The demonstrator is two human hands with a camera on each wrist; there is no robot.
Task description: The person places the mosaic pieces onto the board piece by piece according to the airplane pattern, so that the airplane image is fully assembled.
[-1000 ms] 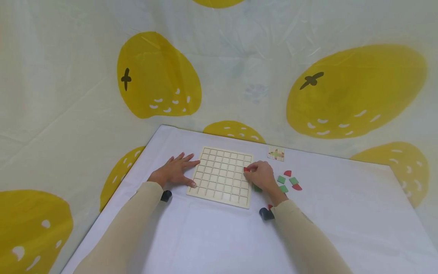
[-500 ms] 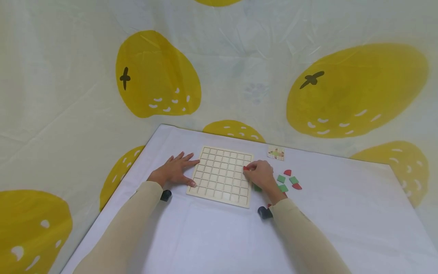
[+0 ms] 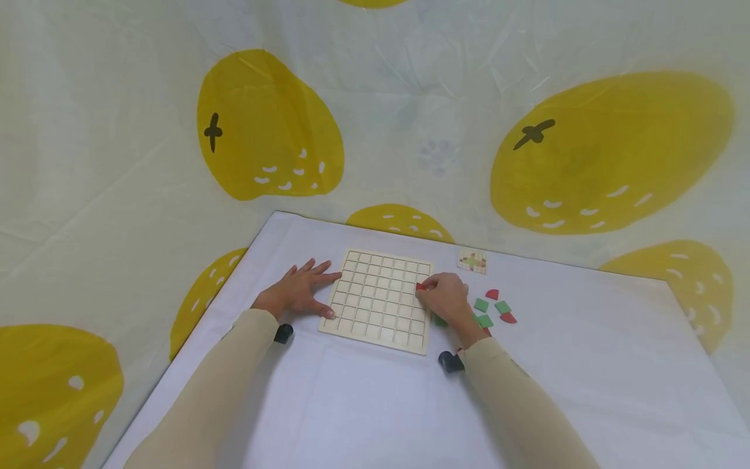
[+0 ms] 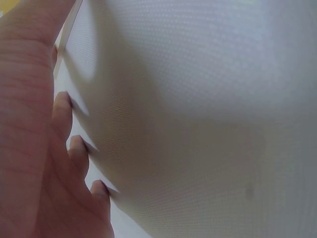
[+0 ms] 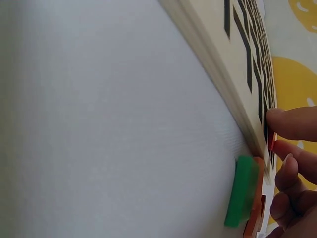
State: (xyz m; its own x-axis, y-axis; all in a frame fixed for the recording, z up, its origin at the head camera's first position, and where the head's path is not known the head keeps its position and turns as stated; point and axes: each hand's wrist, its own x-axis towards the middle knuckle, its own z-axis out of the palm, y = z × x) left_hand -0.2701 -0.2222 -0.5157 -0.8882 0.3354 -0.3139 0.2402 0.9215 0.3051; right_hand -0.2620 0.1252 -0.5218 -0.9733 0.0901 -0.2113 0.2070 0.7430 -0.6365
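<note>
A pale wooden board (image 3: pixel 381 301) with a square grid lies on the white table. My left hand (image 3: pixel 300 290) rests at its left edge, fingers spread, with the thumb and a finger touching the rim. In the left wrist view, other fingertips (image 4: pixel 64 101) of that hand meet the white cloth. My right hand (image 3: pixel 446 298) pinches a small red piece (image 3: pixel 420 286) between thumb and finger at the board's right-hand column. The right wrist view shows the red piece (image 5: pixel 271 141) at the board surface, mostly hidden by the fingers.
Right of the board lie several green squares (image 3: pixel 482 305) and red quarter-round pieces (image 3: pixel 493 294), some partly behind my right hand and wrist. A patterned card (image 3: pixel 472 261) lies near the table's back edge. A green piece (image 5: pixel 241 191) sits close beside the board.
My right wrist has shifted slightly left, so a red piece beside it shows more. The right hand still pinches its red piece at the same spot, and the left hand stays put.
</note>
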